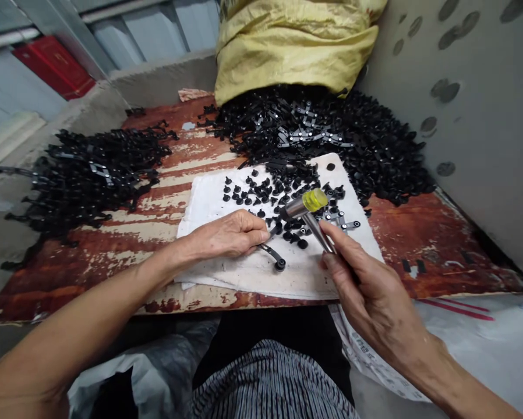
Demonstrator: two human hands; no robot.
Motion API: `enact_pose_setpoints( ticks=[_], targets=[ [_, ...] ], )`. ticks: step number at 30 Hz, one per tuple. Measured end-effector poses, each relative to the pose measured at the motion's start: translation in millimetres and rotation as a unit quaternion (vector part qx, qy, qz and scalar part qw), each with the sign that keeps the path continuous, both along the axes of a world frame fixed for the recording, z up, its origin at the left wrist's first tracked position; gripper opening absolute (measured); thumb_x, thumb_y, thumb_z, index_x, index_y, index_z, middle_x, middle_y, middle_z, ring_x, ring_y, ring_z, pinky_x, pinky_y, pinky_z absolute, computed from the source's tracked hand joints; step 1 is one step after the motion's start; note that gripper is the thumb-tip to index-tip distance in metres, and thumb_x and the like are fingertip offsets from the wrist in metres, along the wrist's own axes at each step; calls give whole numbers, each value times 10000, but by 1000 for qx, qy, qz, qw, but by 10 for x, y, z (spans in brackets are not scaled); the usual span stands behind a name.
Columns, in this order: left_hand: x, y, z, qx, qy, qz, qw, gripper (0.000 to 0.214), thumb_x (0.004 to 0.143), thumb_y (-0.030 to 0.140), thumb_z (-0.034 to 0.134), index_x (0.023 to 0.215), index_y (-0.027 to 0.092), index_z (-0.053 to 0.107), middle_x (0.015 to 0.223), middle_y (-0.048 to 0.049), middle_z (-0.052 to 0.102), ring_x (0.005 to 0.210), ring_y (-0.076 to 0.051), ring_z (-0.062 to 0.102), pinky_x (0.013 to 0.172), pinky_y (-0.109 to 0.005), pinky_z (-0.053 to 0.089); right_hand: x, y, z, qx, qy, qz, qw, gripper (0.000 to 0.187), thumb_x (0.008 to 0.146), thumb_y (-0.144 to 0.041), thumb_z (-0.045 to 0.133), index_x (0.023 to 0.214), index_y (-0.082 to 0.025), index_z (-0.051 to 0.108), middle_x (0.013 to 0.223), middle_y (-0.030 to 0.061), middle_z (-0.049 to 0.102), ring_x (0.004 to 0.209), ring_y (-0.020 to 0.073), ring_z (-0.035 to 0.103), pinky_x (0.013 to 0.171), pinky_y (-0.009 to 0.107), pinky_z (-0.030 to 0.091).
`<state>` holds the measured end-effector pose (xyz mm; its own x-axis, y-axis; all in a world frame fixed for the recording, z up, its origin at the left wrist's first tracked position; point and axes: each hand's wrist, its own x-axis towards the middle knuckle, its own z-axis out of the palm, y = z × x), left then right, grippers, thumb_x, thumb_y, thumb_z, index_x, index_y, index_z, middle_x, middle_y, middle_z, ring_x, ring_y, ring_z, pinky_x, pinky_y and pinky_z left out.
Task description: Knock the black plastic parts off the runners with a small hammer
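My right hand (361, 279) is wrapped round the handle of a mallet (307, 205), whose metal head has a yellow face on one side and a dark one on the other. The head is over the small black parts. Against the white cloth (226, 279), my left hand (235, 233) pinches a black hinged link arm (272, 255); one round-ended arm of it sticks out toward me, and my fingers hide part of the rest. Several loose black round-headed caps (261, 189) lie on the cloth beyond my hands. More link arms (340, 221) lie right of the mallet head.
A large heap of black link arms (375, 139) spills from a yellow woven sack (296, 52) at the back. Another pile of link arms (95, 174) sits on the left of the worn red-brown table (178, 201). A spotted grey panel (475, 116) stands on the right.
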<state>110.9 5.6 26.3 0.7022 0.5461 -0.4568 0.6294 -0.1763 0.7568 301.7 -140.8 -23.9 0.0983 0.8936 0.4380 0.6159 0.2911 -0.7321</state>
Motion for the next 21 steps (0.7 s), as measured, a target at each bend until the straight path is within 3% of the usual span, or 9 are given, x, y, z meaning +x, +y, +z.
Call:
enact_pose_setpoints(
  ticks=[2, 4, 7, 9, 13, 18, 21],
  targets=[
    [-9, -5, -16, -1, 1, 1, 1000, 345, 866, 351, 550, 575, 186, 469, 484, 53, 363, 434, -62, 279, 417, -212, 197, 23, 24, 37, 39, -44, 16, 998, 585, 957, -84, 469, 1511, -268, 420, 1324, 92, 641, 1141, 219, 650, 960, 392, 546],
    [-17, -5, -27, 4, 3, -2, 1000, 341, 875, 341, 534, 579, 186, 467, 489, 53, 368, 435, -63, 282, 423, -216, 201, 56, 48, 49, 49, -92, 22, 994, 647, 941, -49, 445, 1545, -266, 363, 1134, 101, 690, 920, 208, 696, 760, 346, 598],
    [-26, 5, -32, 5, 1, -7, 1000, 339, 882, 328, 518, 579, 187, 462, 484, 58, 356, 430, -62, 276, 426, -219, 200, 115, 85, 68, 20, -196, 28, 980, 607, 925, -85, 425, 1517, -221, 430, 861, 78, 661, 559, 189, 602, 452, 301, 511],
    [-29, 13, -33, 1, 1, -7, 1000, 338, 886, 324, 510, 580, 188, 457, 481, 62, 352, 425, -61, 274, 423, -218, 198, 134, 90, 116, 13, -209, 38, 977, 606, 924, -91, 427, 1511, -238, 443, 848, 73, 660, 545, 189, 586, 445, 298, 494],
    [-25, 17, -30, -6, 5, -3, 1000, 342, 889, 320, 504, 577, 187, 465, 473, 58, 374, 416, -61, 283, 417, -217, 205, 112, 58, 230, 77, -128, 14, 989, 699, 931, -43, 451, 1551, -348, 347, 961, 60, 682, 733, 199, 637, 620, 303, 551],
    [-11, -2, -21, -24, 6, 7, 1000, 340, 880, 302, 517, 566, 190, 452, 445, 71, 353, 386, -55, 263, 401, -215, 193, 143, 77, 188, 12, -215, 48, 975, 641, 895, -75, 437, 1508, -264, 447, 833, 55, 657, 488, 162, 544, 408, 274, 455],
    [-14, -2, -30, -29, 6, 6, 1000, 346, 885, 301, 509, 562, 189, 453, 437, 73, 352, 379, -53, 259, 396, -212, 194, 147, 80, 194, 32, -187, 43, 981, 629, 923, -77, 441, 1516, -286, 426, 974, 83, 694, 615, 188, 626, 503, 294, 516]
  ],
)
